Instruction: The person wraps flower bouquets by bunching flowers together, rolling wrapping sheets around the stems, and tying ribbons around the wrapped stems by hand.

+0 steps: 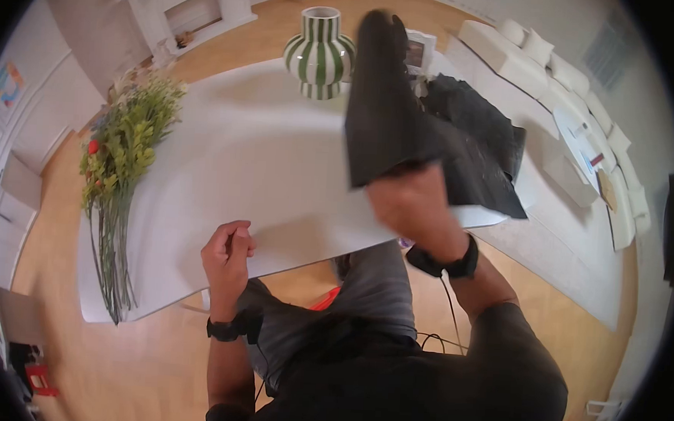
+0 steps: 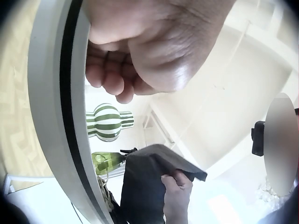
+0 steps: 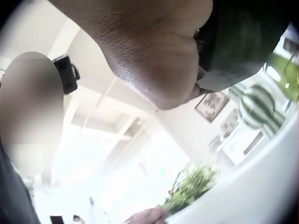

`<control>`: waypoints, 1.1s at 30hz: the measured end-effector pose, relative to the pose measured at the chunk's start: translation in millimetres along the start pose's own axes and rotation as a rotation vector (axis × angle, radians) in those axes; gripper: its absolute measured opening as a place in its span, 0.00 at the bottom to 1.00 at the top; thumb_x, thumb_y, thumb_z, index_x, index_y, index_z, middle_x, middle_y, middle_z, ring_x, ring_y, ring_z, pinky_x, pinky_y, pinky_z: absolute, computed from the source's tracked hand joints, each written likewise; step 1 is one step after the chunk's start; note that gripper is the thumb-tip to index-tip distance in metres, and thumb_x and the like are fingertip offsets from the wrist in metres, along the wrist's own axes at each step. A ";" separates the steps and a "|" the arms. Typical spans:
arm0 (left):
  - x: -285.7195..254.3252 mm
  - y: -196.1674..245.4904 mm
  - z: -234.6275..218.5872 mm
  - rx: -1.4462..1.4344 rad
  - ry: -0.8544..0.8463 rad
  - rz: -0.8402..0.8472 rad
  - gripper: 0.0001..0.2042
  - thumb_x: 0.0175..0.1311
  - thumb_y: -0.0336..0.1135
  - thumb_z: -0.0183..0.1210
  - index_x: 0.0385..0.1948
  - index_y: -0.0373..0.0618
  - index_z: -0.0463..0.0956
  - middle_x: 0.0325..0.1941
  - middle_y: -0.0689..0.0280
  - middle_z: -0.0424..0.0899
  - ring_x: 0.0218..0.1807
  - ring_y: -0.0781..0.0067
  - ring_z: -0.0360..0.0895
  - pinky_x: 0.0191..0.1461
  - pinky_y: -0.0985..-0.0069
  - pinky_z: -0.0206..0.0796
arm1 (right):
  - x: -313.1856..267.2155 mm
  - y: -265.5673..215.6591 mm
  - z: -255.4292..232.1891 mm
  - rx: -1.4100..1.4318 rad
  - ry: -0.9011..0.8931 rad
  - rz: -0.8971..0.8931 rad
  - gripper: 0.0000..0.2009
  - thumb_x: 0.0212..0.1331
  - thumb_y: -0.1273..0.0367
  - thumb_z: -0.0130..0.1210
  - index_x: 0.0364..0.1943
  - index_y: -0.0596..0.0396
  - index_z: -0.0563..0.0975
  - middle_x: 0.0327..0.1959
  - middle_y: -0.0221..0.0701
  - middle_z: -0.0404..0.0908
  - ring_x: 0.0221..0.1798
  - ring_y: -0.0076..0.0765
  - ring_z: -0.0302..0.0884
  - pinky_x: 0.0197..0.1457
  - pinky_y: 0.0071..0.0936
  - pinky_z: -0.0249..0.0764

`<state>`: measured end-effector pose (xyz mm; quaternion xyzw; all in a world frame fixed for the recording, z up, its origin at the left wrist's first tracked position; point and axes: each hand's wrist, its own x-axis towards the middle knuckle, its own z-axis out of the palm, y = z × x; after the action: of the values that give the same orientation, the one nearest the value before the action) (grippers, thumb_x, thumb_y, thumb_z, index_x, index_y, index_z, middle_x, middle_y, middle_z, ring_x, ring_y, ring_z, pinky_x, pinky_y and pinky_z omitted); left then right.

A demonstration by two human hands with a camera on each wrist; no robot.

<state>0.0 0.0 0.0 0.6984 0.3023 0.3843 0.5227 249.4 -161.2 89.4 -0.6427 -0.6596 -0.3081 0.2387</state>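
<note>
My right hand (image 1: pixel 413 203) grips the near end of a dark sheet (image 1: pixel 388 114), raised above the table's right part; the sheet hides some of the fingers. In the left wrist view the right hand (image 2: pixel 176 196) pinches the sheet's edge (image 2: pixel 145 182). More black, creased material (image 1: pixel 471 115) lies behind it on the right. My left hand (image 1: pixel 226 258) holds nothing, its fingers loosely curled at the table's front edge. Close up, those fingers of the left hand (image 2: pixel 154 42) bend beside the edge. The right wrist view shows the sheet (image 3: pixel 247 42) beside my right palm (image 3: pixel 159 56).
On the white table (image 1: pixel 263 161), a green-and-white striped vase (image 1: pixel 320 61) stands at the back, and long-stemmed flowers (image 1: pixel 122 161) lie along the left side. A picture frame (image 1: pixel 419 51) and a green bottle (image 2: pixel 105 162) are beyond the sheet.
</note>
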 end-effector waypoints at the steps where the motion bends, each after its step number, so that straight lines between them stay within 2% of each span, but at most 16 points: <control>1: -0.1 -0.5 -1.3 -0.044 0.032 -0.010 0.10 0.70 0.33 0.54 0.40 0.33 0.78 0.22 0.68 0.78 0.25 0.83 0.72 0.31 0.83 0.65 | -3.7 -24.1 7.6 0.008 -0.097 -0.017 0.03 0.42 0.69 0.56 0.22 0.49 0.80 0.20 0.32 0.77 0.28 0.38 0.78 0.48 0.46 0.71; 2: 0.2 -2.0 -2.8 -0.027 0.053 -0.015 0.10 0.70 0.33 0.54 0.40 0.33 0.78 0.22 0.68 0.78 0.25 0.83 0.72 0.31 0.83 0.65 | -4.0 -47.1 6.0 -0.044 -0.294 -0.066 0.08 0.43 0.69 0.55 0.29 0.47 0.82 0.22 0.29 0.79 0.28 0.37 0.79 0.60 0.49 0.67; 3: 1.0 -4.3 -3.9 -0.111 0.078 -0.013 0.11 0.70 0.33 0.54 0.41 0.33 0.78 0.22 0.68 0.77 0.25 0.82 0.72 0.32 0.83 0.65 | -5.9 -61.0 20.5 0.080 -0.243 -0.131 0.08 0.47 0.69 0.55 0.33 0.48 0.82 0.26 0.28 0.79 0.38 0.37 0.79 0.67 0.53 0.60; 4: 1.6 -5.8 -5.1 -0.195 0.104 -0.008 0.11 0.70 0.33 0.54 0.41 0.33 0.78 0.23 0.68 0.77 0.26 0.82 0.72 0.32 0.83 0.65 | -8.2 -73.6 30.6 0.104 -0.234 -0.146 0.08 0.47 0.69 0.55 0.33 0.48 0.82 0.26 0.28 0.79 0.38 0.37 0.79 0.67 0.53 0.60; 6: 0.7 -3.1 -8.8 -0.176 0.186 -0.031 0.11 0.70 0.34 0.55 0.43 0.34 0.78 0.25 0.69 0.78 0.27 0.82 0.73 0.33 0.84 0.65 | -14.7 -96.7 47.2 0.146 -0.354 -0.218 0.08 0.50 0.66 0.56 0.34 0.49 0.81 0.30 0.30 0.76 0.50 0.37 0.74 0.65 0.52 0.62; 7: -0.9 0.9 -11.3 -0.152 0.252 0.016 0.11 0.70 0.34 0.55 0.43 0.34 0.78 0.26 0.69 0.79 0.28 0.83 0.73 0.33 0.84 0.65 | -16.6 -107.4 50.8 0.256 -0.370 -0.191 0.12 0.50 0.66 0.60 0.39 0.51 0.81 0.36 0.32 0.73 0.61 0.42 0.64 0.66 0.51 0.62; 13: -16.3 39.5 -34.5 0.332 0.451 0.313 0.09 0.68 0.29 0.55 0.43 0.34 0.78 0.32 0.64 0.80 0.33 0.76 0.76 0.41 0.80 0.69 | -29.0 -108.2 45.9 0.529 -0.375 -0.183 0.16 0.46 0.69 0.65 0.43 0.53 0.81 0.41 0.34 0.77 0.60 0.46 0.69 0.63 0.42 0.68; 15: -17.6 54.9 -29.3 0.454 0.163 0.497 0.09 0.63 0.28 0.59 0.42 0.36 0.79 0.39 0.61 0.81 0.43 0.64 0.77 0.49 0.71 0.69 | -36.8 -99.7 46.3 0.550 -0.376 -0.118 0.16 0.47 0.69 0.64 0.44 0.55 0.81 0.43 0.34 0.77 0.61 0.45 0.70 0.63 0.41 0.68; 16: -14.8 55.3 -26.4 0.453 0.171 0.495 0.09 0.63 0.28 0.59 0.42 0.36 0.79 0.39 0.61 0.81 0.43 0.64 0.77 0.49 0.71 0.69 | -39.0 -94.7 46.1 0.565 -0.373 -0.053 0.16 0.48 0.69 0.63 0.44 0.56 0.81 0.45 0.35 0.78 0.61 0.45 0.70 0.62 0.40 0.68; 19: -4.9 51.1 -25.8 0.741 -0.105 0.576 0.13 0.57 0.32 0.65 0.44 0.42 0.81 0.55 0.58 0.76 0.59 0.48 0.67 0.62 0.57 0.62 | -39.2 -83.5 39.5 0.543 -0.254 0.034 0.16 0.48 0.71 0.63 0.44 0.57 0.80 0.47 0.36 0.78 0.57 0.46 0.73 0.60 0.38 0.70; 22: 3.8 42.7 -28.0 0.861 -0.242 0.627 0.15 0.56 0.37 0.66 0.44 0.44 0.82 0.57 0.56 0.76 0.61 0.45 0.67 0.63 0.55 0.62 | -39.8 -68.5 29.6 0.455 -0.198 0.144 0.15 0.49 0.72 0.63 0.43 0.58 0.80 0.49 0.37 0.78 0.56 0.47 0.74 0.59 0.39 0.72; 26: 11.9 13.2 -55.9 1.039 -0.156 0.506 0.16 0.58 0.44 0.64 0.43 0.45 0.83 0.60 0.56 0.73 0.64 0.44 0.65 0.65 0.55 0.60 | -56.2 -46.3 32.5 0.352 -0.226 0.303 0.14 0.53 0.71 0.62 0.44 0.61 0.80 0.54 0.41 0.78 0.59 0.50 0.73 0.61 0.42 0.70; 28: 13.0 -3.9 -82.8 1.116 0.116 0.313 0.16 0.58 0.43 0.63 0.43 0.43 0.82 0.62 0.56 0.71 0.64 0.42 0.65 0.65 0.54 0.60 | -65.5 -40.2 36.7 0.350 -0.260 0.360 0.14 0.55 0.70 0.62 0.45 0.61 0.80 0.55 0.42 0.78 0.60 0.51 0.73 0.62 0.43 0.69; 31: 0.4 -22.7 -112.3 1.073 0.253 0.151 0.15 0.60 0.39 0.62 0.44 0.41 0.81 0.61 0.54 0.72 0.64 0.42 0.66 0.65 0.53 0.60 | -72.4 -39.2 41.8 0.308 -0.253 0.338 0.13 0.56 0.70 0.61 0.45 0.60 0.80 0.55 0.42 0.78 0.60 0.50 0.73 0.63 0.42 0.69; 32: -2.8 -14.4 -110.2 1.060 0.253 0.147 0.15 0.60 0.39 0.62 0.44 0.41 0.81 0.61 0.54 0.72 0.64 0.42 0.66 0.65 0.53 0.60 | -71.9 -40.8 41.9 0.302 -0.250 0.333 0.13 0.56 0.70 0.61 0.44 0.60 0.80 0.54 0.42 0.79 0.60 0.50 0.73 0.63 0.42 0.68; 33: -8.0 -4.0 -104.2 0.974 0.268 0.282 0.14 0.60 0.35 0.60 0.45 0.39 0.80 0.62 0.53 0.72 0.64 0.44 0.67 0.66 0.55 0.60 | -70.9 -41.9 41.7 0.292 -0.247 0.327 0.12 0.56 0.71 0.60 0.44 0.60 0.81 0.54 0.41 0.79 0.60 0.50 0.73 0.64 0.42 0.68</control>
<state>-93.2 46.4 10.8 0.8390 0.4132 0.3520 0.0370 215.3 -180.4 5.7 -0.7321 -0.6086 -0.0861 0.2934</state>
